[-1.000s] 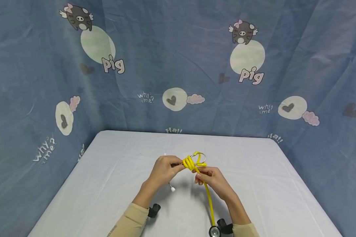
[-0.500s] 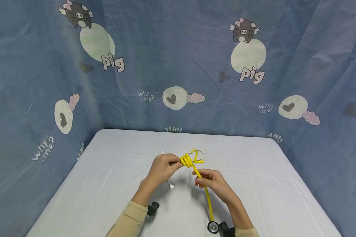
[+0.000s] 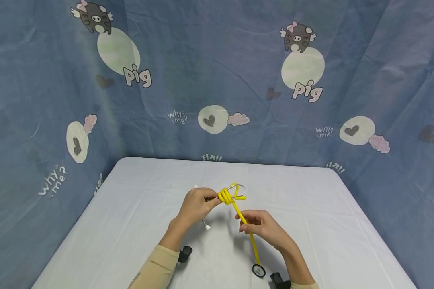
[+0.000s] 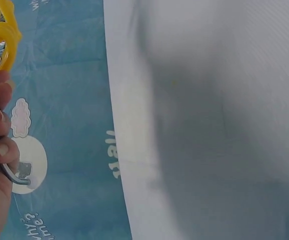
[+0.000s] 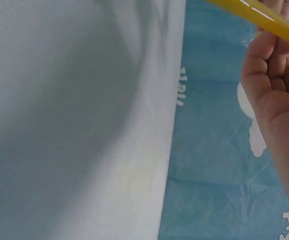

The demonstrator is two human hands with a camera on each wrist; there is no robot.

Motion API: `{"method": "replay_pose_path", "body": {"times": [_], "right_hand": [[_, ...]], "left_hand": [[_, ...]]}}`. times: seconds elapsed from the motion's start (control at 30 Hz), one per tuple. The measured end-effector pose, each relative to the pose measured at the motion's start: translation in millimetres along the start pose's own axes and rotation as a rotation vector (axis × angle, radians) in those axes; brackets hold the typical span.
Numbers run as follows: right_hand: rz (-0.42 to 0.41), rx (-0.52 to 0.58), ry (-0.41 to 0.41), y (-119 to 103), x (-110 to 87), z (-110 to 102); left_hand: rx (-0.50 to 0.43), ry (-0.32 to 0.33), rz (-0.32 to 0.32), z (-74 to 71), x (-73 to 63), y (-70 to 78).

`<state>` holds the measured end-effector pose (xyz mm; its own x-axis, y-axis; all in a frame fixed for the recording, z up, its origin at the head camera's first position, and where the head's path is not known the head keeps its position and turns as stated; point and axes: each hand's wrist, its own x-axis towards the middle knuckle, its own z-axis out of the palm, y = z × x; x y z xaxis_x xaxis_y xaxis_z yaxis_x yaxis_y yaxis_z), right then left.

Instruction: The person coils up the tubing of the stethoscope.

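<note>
A stethoscope with yellow tubing (image 3: 254, 245) is held up over the white table. Several turns of the tubing form a coil (image 3: 225, 196) around its metal part, with a metal loop (image 3: 243, 188) beyond. My left hand (image 3: 194, 208) grips the metal ear tubes (image 4: 4, 170) just left of the coil. A white ear tip (image 3: 207, 227) sticks out below that hand. Lower right, my right hand (image 3: 265, 228) has thumb and fingers loosely around the tubing; the right wrist view shows the tubing crossing its fingers (image 5: 262, 47). The round chest piece (image 3: 258, 270) hangs at the tubing's lower end.
The table (image 3: 159, 172) has a white cover, and its far edge meets a blue printed curtain (image 3: 217, 80). Another curtain side stands at the left. Black wrist mounts (image 3: 185, 254) are on both forearms.
My right hand has slid down the tubing, away from the coil. The left hand and coil have shifted slightly left. The chest piece has risen a little and turned.
</note>
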<state>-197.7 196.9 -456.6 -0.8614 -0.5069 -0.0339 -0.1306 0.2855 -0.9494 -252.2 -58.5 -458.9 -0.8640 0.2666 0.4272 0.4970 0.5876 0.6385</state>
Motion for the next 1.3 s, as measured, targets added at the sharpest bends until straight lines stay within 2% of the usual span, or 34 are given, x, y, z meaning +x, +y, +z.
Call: {"method": "replay_pose_path", "body": {"times": [0.27, 0.5, 0.73, 0.87, 1.3], "right_hand": [[-0.027, -0.054, -0.043, -15.4, -7.5, -6.3], [-0.057, -0.126, -0.038, -35.6, -4.1, -11.3], [-0.089, -0.223, 0.037, -42.0, 1.8, -10.5], [-0.091, -0.283, 0.102, -44.5, 6.8, -11.4], [-0.177, -0.374, 0.183, -51.4, 33.8, -17.4]], "left_hand": [[0.042, -0.025, -0.004, 2.7, -0.5, -1.7], [0.070, -0.050, 0.030, 2.6, 0.0, 1.2], [0.152, -0.104, 0.116, 2.2, -6.1, 2.7], [0.147, -0.126, 0.150, 3.0, -8.4, 1.6], [0.056, -0.180, 0.146, 0.3, -8.9, 0.6]]}}
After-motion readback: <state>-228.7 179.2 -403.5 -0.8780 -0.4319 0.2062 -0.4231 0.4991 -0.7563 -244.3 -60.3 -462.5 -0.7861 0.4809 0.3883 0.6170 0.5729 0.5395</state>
